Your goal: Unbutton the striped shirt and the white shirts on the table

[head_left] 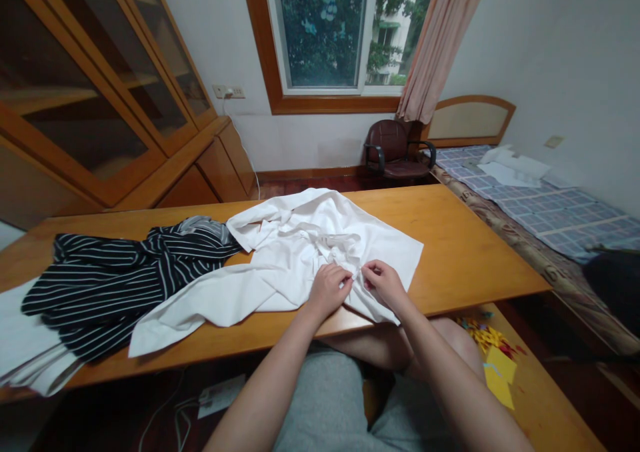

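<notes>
A white shirt [285, 279] lies spread and rumpled on the wooden table [475, 252], one long sleeve stretched out to the left. My left hand [330, 288] rests on its near part, with thumb and fingertips pinched together on the cloth. Close by on the right, my right hand [384, 282] is closed in a pinch on the same shirt, a short gap from the left fingertips. Whether a small item such as a button or thread sits between the fingers is too fine to make out. Folds bunch up just beyond both hands.
A black-and-white striped garment [115, 279] lies on the table's left, over more white cloth [30, 345]. Below right, a bench [545, 399] bears yellow paper [500, 372] and colourful scraps. A chair [395, 149], a bed [565, 205] and a glass-fronted cabinet [165, 132] stand around.
</notes>
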Motion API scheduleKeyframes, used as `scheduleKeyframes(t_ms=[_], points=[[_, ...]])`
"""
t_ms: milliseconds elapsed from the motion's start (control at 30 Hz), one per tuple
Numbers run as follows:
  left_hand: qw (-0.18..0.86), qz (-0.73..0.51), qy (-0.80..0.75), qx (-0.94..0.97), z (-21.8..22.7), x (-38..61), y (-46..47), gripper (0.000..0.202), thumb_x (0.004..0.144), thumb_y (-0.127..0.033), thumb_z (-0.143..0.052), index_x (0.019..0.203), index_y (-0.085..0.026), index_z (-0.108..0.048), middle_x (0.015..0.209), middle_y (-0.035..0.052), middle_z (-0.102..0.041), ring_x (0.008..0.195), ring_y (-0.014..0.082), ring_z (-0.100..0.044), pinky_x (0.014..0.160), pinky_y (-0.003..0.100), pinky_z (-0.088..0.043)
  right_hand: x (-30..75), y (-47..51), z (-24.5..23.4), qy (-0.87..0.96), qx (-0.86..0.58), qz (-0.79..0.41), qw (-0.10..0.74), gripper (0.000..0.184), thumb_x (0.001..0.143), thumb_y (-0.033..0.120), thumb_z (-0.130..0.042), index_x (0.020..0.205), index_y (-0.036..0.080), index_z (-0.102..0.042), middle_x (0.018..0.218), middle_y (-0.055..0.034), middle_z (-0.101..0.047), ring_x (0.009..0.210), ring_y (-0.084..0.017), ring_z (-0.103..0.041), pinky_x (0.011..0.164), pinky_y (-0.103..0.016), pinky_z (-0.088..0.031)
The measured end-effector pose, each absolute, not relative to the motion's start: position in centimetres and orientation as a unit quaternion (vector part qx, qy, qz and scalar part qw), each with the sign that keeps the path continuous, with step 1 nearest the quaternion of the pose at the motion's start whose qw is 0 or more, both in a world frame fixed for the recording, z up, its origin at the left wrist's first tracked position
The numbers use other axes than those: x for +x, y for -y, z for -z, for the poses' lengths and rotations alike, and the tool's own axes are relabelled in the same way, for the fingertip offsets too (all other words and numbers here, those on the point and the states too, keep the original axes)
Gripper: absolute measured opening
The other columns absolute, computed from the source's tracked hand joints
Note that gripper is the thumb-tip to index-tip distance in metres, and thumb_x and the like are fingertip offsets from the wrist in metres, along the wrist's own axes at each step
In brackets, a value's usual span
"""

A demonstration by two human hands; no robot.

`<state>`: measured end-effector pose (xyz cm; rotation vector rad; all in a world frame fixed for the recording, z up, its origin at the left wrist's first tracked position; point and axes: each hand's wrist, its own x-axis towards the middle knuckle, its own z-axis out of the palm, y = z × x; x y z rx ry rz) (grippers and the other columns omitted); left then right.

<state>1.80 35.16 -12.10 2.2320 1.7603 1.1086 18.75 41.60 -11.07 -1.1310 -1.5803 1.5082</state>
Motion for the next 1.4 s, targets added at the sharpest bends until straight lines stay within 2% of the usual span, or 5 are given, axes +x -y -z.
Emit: scheduleKeyframes(t_ms=[667, 867, 1100, 1267, 1400], points=[[0.134, -0.454, -0.534, 0.701, 11.0, 1.4, -34.1, 0.013, 0.090, -0.027, -0.060, 0.082, -0.019, -0.066, 0.075, 0.0032, -0.067, 0.076, 0.0175, -0.062, 0.077, 0.032, -0.047, 28.3, -47.5, 9.0, 0.509, -0.540, -0.385, 0.549, 0.036, 0.070, 0.051, -0.070, 0.080, 0.017, -0.065, 0.069, -0.0003, -0.061, 0.064, -0.014, -0.052, 0.063, -0.028, -0.045], [0.127, -0.416, -0.510, 0.743, 10.4, 3.8, -33.7, 0.014, 0.094, -0.029, -0.060, 0.090, -0.020, -0.071, 0.086, 0.0045, -0.075, 0.084, 0.0185, -0.068, 0.082, 0.035, -0.048, 28.0, -46.6, 6.3, 0.715, -0.477, -0.234, 0.454, 0.032, 0.085, 0.052, -0.060, 0.084, 0.021, -0.065, 0.091, -0.0085, -0.063, 0.088, -0.023, -0.060, 0.078, -0.039, -0.055], [0.117, -0.432, -0.485, 0.751, 9.6, 6.1, -33.7, 0.014, 0.095, -0.026, -0.059, 0.099, -0.020, -0.071, 0.096, 0.0037, -0.077, 0.092, 0.0181, -0.070, 0.086, 0.033, -0.051, 24.0, -44.7, 7.6, 0.851, -0.337, -0.273, 0.297, 0.048, 0.088, 0.040, -0.062, 0.133, 0.025, -0.054, 0.134, -0.0124, -0.053, 0.125, -0.025, -0.052, 0.105, -0.045, -0.046], [0.113, -0.321, -0.442, 0.830, 10.0, 5.0, -33.8, 0.017, 0.095, -0.021, -0.057, 0.103, -0.020, -0.071, 0.102, 0.0042, -0.076, 0.095, 0.0188, -0.070, 0.088, 0.032, -0.052, 22.0, -44.7, 9.5, 0.849, -0.382, -0.301, 0.205, 0.046, 0.093, 0.049, -0.054, 0.131, 0.022, -0.058, 0.126, -0.0127, -0.062, 0.118, -0.028, -0.058, 0.107, -0.049, -0.040], [0.103, -0.257, -0.420, 0.864, 9.2, 4.4, -33.5, 0.019, 0.095, -0.024, -0.056, 0.107, -0.020, -0.071, 0.102, 0.0059, -0.075, 0.097, 0.0202, -0.068, 0.090, 0.034, -0.052, 20.2, -44.6, 8.9, 0.829, -0.424, -0.294, 0.215, 0.075, 0.086, 0.057, -0.063, 0.148, 0.021, -0.040, 0.128, -0.0145, -0.060, 0.113, -0.029, -0.059, 0.101, -0.047, -0.044]])
